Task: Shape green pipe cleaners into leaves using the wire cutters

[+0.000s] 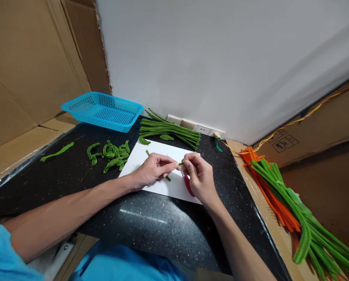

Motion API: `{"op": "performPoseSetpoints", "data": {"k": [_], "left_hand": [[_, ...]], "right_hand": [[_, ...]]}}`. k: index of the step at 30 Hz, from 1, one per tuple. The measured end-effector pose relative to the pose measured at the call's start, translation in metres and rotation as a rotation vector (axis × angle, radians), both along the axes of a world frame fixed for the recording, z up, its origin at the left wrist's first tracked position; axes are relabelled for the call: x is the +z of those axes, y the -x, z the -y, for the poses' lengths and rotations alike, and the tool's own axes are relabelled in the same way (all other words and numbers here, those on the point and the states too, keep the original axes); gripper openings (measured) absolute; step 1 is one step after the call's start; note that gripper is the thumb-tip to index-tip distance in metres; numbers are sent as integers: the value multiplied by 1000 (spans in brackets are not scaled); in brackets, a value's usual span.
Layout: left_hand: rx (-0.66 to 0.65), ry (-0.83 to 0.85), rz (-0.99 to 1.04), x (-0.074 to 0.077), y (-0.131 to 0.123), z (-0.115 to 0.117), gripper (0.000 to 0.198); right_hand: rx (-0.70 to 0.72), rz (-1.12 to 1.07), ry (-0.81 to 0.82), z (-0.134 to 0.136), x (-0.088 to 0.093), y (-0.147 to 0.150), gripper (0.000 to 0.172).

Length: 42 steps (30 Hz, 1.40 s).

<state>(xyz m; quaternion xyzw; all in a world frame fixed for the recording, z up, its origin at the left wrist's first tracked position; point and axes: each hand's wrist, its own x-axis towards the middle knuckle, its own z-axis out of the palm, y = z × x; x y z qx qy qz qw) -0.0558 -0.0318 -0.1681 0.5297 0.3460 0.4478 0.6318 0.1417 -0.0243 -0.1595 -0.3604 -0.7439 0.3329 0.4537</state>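
Over a white sheet (165,189) on the dark speckled table, my left hand (155,169) and my right hand (198,173) meet, fingertips pinched on a short green fuzzy stem (181,164) between them. Another green stem (147,153) lies on the sheet, partly under my left hand. A red-handled tool (188,185) is half hidden beneath my right hand. Left of the sheet sits a pile of bent green fuzzy pieces (115,151). A small looped green piece (144,141) rests at the sheet's top edge.
Straight green stems (170,130) lie bundled by the wall, near sockets (203,129). A blue basket (112,113) stands at the back left, a flat green strip (58,152) before it. Orange stems (272,199) and green stems (303,218) lie on cardboard at right.
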Motion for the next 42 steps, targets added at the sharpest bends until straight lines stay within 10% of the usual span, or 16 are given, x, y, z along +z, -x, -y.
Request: {"op": "performPoseSetpoints", "data": {"k": [20, 42], "left_hand": [[26, 119, -71, -12, 2, -5, 51], [65, 224, 2, -4, 3, -5, 56]], "right_hand": [[-17, 213, -291, -2, 1, -4, 13], [-59, 86, -148, 3, 6, -3, 11]]}}
